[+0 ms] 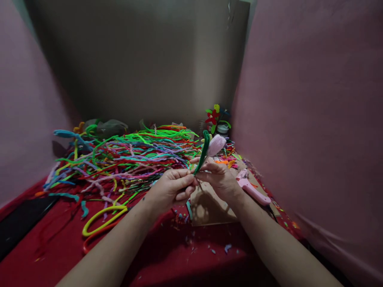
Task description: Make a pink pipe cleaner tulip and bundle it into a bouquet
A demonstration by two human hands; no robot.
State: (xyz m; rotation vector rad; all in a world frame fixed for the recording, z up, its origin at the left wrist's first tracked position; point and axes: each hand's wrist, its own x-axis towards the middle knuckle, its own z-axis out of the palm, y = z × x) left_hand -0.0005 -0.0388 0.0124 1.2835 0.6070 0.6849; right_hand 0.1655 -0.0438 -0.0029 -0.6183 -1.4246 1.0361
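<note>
Both my hands meet at the middle of the view over a red cloth. My left hand (172,187) is closed, pinching the lower end of a green pipe cleaner stem (202,156). My right hand (220,179) is closed round the same stem from the right. The stem rises up and right from the fingers, bent into a loop at its top, and a pale pink fuzzy flower bud (217,144) sits beside that loop. A piece of brown cardboard (209,209) lies just under my hands.
A big heap of coloured pipe cleaners (125,159) covers the cloth behind and left of my hands. A yellow loop (101,219) lies front left. A pink glue gun (251,189) rests right of my right hand. Finished pipe-cleaner flowers (215,117) stand at the back. Pink walls close both sides.
</note>
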